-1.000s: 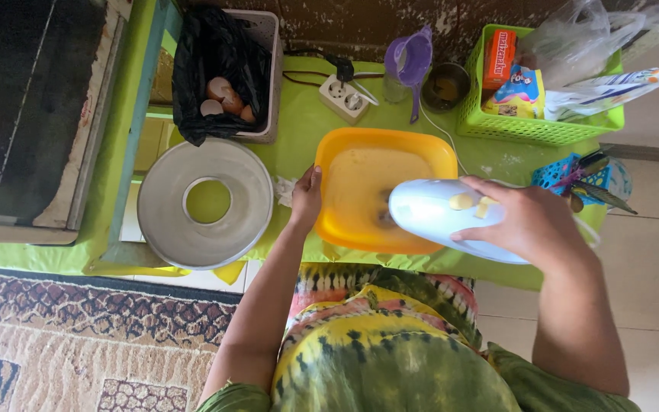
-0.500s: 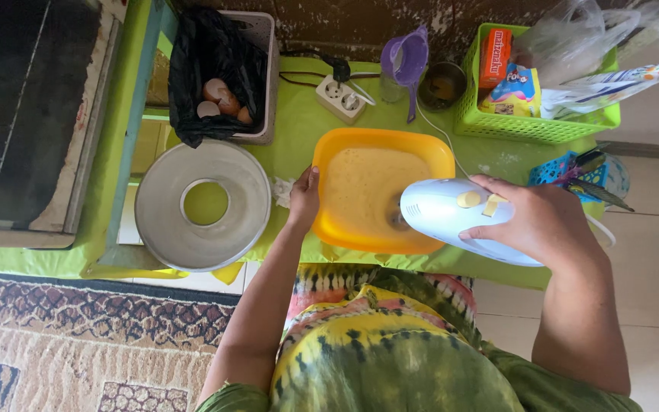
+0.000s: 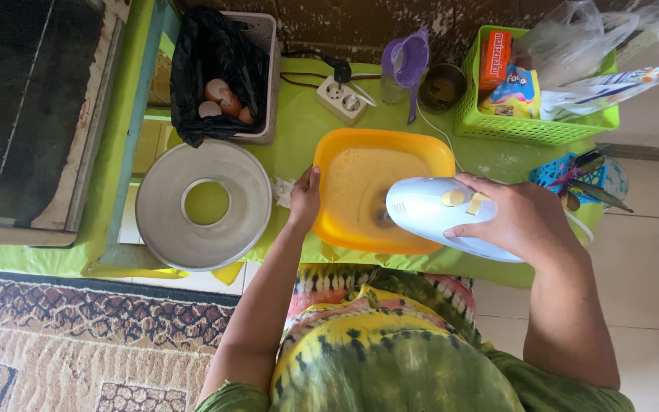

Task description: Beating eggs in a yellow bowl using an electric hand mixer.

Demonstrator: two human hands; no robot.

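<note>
Mixer (image 3: 440,214), white handheld w/ yellow buttons, sat over the right half of the orange bowl (image 3: 345,145), its front end dipping into the pale yellow batter (image 3: 364,183); beaters mostly hidden under the body. Right hand (image 3: 524,221) was wrapped around the mixer's handle from above, fingers curled tight on it, thumb near the buttons. Left hand (image 3: 304,198) gripped the bowl's left rim, fingers over the edge, thumb on top. Bowl stood at the front-centre of the table w/ green cloth (image 3: 299,122). Just left of the bowl: a metal ring cake pan (image 3: 204,204), w/ a crumpled bit of paper (image 3: 284,191) between them. Behind the pan, a basket lined w/ a black bag (image 3: 219,72) held eggshells (image 3: 223,99). Power strip (image 3: 342,99) lay behind the bowl, plug in it. Purple jug (image 3: 406,61) and a small dark cup (image 3: 444,85) stood near the back edge. Green basket (image 3: 535,126) at back right held packets & plastic bags. Blue basket (image 3: 562,172) w/ utensils sat just beyond the right hand.
</note>
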